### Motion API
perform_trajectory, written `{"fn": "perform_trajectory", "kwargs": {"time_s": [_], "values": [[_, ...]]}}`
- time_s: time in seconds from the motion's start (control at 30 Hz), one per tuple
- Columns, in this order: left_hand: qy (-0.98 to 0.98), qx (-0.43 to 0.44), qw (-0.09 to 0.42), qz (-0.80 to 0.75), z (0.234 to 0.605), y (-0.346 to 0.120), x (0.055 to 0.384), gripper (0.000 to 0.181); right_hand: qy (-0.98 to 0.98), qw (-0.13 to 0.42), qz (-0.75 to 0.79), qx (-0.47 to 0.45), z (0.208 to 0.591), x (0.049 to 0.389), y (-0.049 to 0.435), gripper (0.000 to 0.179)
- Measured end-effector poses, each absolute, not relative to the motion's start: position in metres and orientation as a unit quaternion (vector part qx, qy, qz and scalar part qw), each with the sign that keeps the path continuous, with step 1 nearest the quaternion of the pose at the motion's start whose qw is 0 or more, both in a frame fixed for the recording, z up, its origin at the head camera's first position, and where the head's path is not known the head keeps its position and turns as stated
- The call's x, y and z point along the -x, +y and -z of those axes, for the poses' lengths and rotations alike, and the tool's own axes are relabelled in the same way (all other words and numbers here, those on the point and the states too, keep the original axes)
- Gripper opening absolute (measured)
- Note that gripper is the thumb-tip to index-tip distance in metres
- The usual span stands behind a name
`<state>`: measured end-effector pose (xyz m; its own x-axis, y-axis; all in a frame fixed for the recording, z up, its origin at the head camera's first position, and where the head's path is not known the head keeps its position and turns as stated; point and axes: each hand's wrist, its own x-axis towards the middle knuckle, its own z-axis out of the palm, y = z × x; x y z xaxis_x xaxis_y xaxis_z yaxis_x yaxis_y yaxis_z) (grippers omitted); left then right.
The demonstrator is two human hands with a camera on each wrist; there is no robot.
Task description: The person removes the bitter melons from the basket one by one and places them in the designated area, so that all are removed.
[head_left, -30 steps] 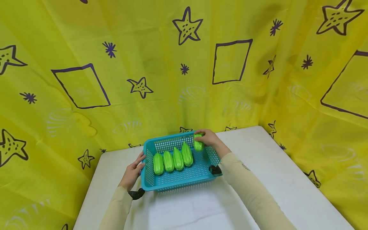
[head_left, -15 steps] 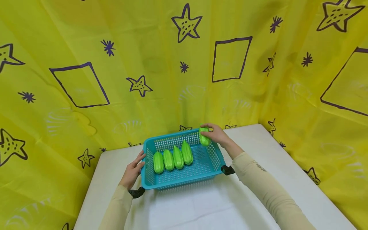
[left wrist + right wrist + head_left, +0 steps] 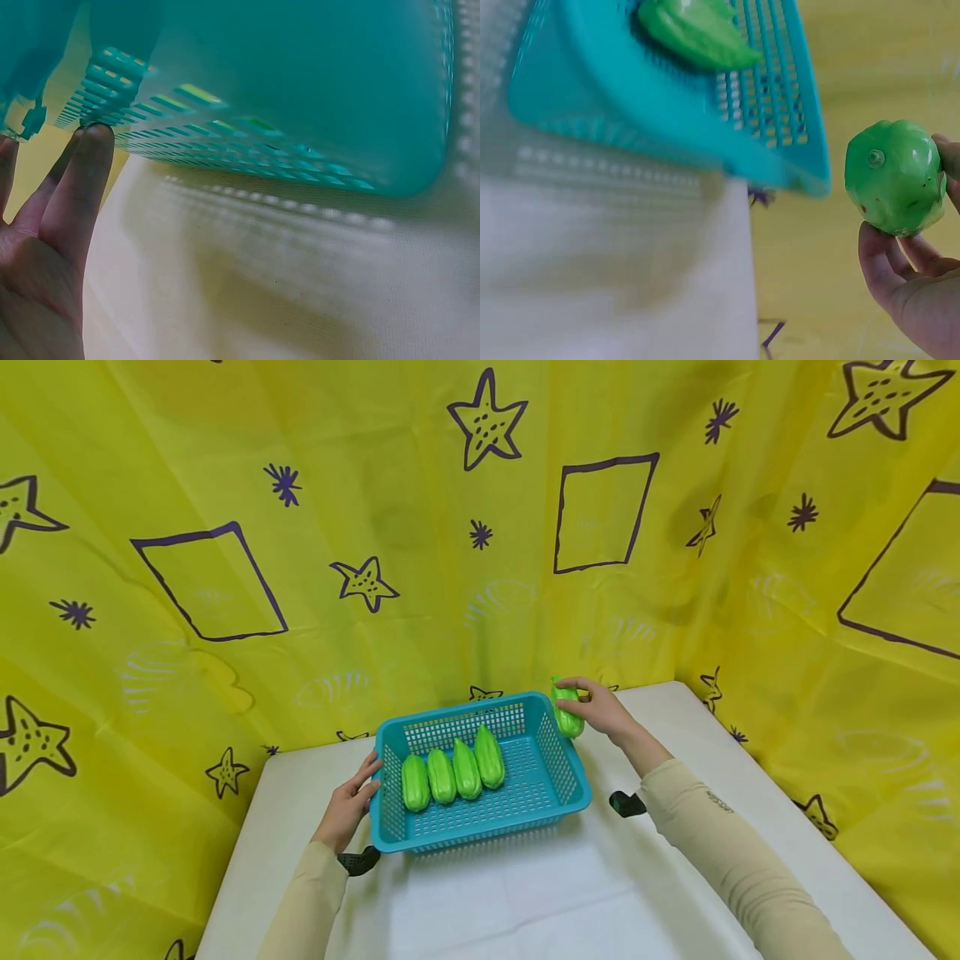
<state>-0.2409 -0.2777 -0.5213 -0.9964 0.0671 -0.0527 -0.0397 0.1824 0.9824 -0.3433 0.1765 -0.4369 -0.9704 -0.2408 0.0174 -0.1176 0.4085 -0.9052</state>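
Vegetable, partly hidden in right hand's pinch — left hand, straight-fingered, against basket.

From here, the head camera looks forward and down, well back, with the basket at lower centre. The left-wrist camera sits close beside it; the right-wrist one, tipped sideways toward the yellow curtain, catches it upper left. All share the counter.

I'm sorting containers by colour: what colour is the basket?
The basket is turquoise blue; the head view shows it best.
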Motion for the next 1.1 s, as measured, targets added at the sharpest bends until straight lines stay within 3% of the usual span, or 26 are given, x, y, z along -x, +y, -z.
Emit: {"fn": "perform_trajectory", "kwargs": {"time_s": [0.5,1.1], "values": [[0.767,-0.004,0.046,-0.641,0.521,-0.278,0.24,0.05,0.849,0.069,0.511,0.114,0.472,0.351,0.218,0.048],[0.768,-0.006,0.049,-0.639,0.521,-0.279,0.241,0.052,0.879,0.073,0.453,0.13,0.52,0.357,0.227,0.049]]}}
